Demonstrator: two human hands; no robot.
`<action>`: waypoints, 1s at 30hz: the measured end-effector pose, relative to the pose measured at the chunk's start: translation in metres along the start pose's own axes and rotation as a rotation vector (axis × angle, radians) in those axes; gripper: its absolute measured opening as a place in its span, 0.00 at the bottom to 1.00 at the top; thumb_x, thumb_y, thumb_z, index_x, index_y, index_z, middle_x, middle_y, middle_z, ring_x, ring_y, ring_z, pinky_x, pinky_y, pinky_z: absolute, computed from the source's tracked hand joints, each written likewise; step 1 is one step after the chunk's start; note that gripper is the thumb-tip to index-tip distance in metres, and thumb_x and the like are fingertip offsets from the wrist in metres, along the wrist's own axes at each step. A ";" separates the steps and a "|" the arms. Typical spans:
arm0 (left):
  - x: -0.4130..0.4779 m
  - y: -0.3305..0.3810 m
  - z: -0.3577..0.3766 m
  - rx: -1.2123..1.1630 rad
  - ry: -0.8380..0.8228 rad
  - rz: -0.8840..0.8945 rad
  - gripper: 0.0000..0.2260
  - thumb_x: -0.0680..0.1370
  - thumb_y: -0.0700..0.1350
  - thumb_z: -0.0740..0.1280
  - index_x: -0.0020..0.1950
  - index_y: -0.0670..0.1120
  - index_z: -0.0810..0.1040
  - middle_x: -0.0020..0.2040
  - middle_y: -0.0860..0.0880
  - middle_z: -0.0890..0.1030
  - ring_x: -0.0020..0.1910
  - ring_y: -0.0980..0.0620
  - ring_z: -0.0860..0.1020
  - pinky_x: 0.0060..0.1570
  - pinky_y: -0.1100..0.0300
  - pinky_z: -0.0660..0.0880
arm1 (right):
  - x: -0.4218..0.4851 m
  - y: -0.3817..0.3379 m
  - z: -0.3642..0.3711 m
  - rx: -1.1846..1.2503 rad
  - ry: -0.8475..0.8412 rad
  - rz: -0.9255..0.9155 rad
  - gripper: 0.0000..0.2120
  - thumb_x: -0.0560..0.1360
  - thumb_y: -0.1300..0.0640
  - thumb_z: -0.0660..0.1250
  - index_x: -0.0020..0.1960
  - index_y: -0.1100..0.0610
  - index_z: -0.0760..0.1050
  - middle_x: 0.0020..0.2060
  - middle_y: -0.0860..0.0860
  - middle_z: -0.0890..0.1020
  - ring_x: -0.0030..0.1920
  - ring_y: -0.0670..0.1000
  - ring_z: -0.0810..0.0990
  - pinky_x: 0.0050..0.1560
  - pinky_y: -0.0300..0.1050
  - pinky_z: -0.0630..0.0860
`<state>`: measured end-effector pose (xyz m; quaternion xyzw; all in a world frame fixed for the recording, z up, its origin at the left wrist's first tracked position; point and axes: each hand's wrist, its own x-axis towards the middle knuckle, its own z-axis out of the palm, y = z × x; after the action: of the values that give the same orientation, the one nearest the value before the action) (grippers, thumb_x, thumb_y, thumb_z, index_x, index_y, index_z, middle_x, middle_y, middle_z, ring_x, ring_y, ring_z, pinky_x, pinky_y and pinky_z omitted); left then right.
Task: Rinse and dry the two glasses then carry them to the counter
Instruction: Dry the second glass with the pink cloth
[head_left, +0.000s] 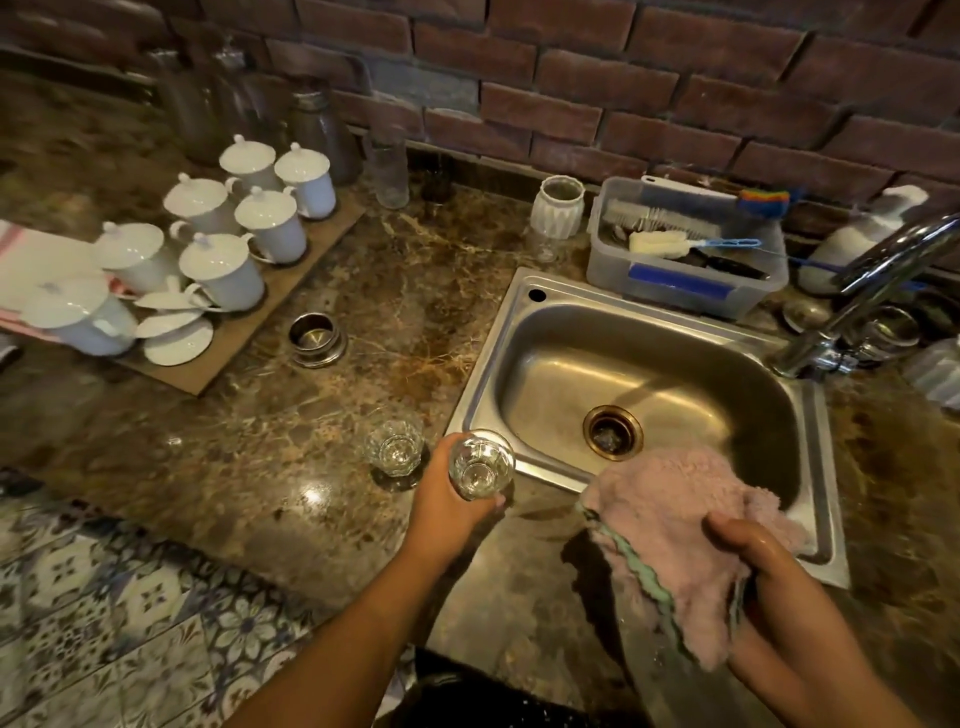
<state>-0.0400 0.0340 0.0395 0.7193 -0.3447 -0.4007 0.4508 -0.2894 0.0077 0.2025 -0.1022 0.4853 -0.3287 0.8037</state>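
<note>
Head view looks down on a brown marbled counter, the widest thing here, with a steel sink sunk into it on the right and a tap at the sink's far right from which no water shows. On the counter's left a flat board bears a group of white lidded cups. Behind the sink a clear plastic tub holds cleaning brushes, among them a sponge-headed one; what the cups hold cannot be told under their lids.

A pink cloth hangs over the sink's near corner, bunched in the right hand, whose fingers are curled over its folds. The left hand has its fingers wrapped round the side of the held glass, mouth up, just off the sink's near left corner and above the counter. The second glass stands upright on the counter just beside it, left of the sink.

Judging by this, rinsing looks done: neither glass is under the tap. One glass appears already delivered to the counter; the held one is either about to be wiped or being set beside its mate. Both glasses seem to hold nothing, though whether a film of water remains inside is too fine to tell.
</note>
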 end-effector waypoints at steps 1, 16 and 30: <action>0.000 -0.001 -0.001 0.005 -0.001 0.003 0.37 0.64 0.34 0.81 0.68 0.52 0.71 0.61 0.52 0.80 0.62 0.54 0.77 0.56 0.79 0.69 | 0.000 0.001 0.000 0.005 -0.006 0.008 0.28 0.72 0.58 0.68 0.71 0.56 0.70 0.57 0.65 0.83 0.53 0.66 0.84 0.45 0.69 0.80; -0.006 -0.003 -0.008 0.016 -0.024 -0.095 0.39 0.68 0.34 0.80 0.71 0.55 0.66 0.62 0.59 0.76 0.60 0.63 0.75 0.60 0.70 0.71 | 0.006 0.004 -0.008 0.024 -0.074 0.046 0.54 0.45 0.62 0.86 0.70 0.58 0.71 0.62 0.67 0.80 0.59 0.68 0.81 0.53 0.70 0.78; -0.101 0.059 0.056 -0.488 -0.212 -0.484 0.16 0.84 0.49 0.59 0.58 0.41 0.81 0.55 0.38 0.85 0.54 0.41 0.84 0.59 0.44 0.79 | -0.001 -0.007 -0.041 0.051 -0.289 0.164 0.49 0.50 0.68 0.84 0.69 0.62 0.72 0.64 0.70 0.77 0.63 0.69 0.78 0.58 0.70 0.75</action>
<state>-0.1422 0.0783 0.1056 0.6056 -0.1034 -0.6388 0.4631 -0.3269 0.0097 0.1857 -0.0878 0.3630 -0.2560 0.8916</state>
